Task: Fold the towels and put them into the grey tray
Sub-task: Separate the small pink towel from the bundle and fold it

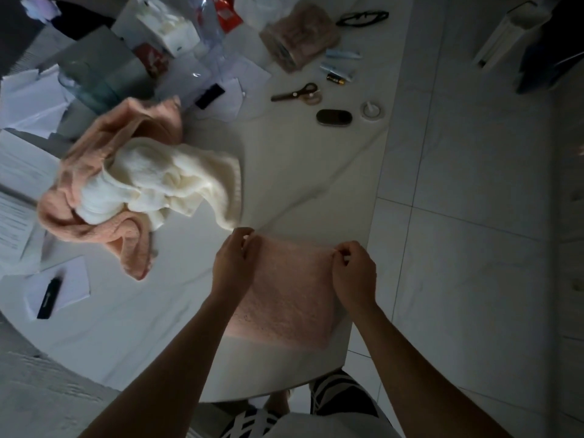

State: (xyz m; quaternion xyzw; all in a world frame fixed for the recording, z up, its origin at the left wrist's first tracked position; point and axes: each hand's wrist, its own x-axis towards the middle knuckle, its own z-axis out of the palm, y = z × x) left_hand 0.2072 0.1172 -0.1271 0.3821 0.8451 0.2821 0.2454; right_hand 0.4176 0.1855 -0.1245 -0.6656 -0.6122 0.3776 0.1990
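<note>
- Head view looks down on a white table (300, 172) where a pink towel (290, 289) lies flat near the front edge, between the two forearms.
- Left hand (235, 257) has its fingers curled and pinches the towel's far left corner, thumb and fingertips closed tight on the cloth.
- Right hand (354, 273) does likewise at the far right corner, fingers bent in and nipping the fabric edge; neither hand shows any gap beyond the cloth's thickness.
- Far edge of the towel runs straight between the two pinches, and the rest lies spread on the table towards the person.
- To the left, well apart from the flat towel, a crumpled heap holds a cream towel (164, 178) lying on top of another pink towel (104, 197).
- Further back lie scissors (295, 93), a battery (335, 79) and a dark oval case (334, 117).
- Nearer, on the left, a black pen (49, 297) rests on a notepad (76, 279).
- Whether the blurred grey shape at the back left is the tray cannot be told.
</note>
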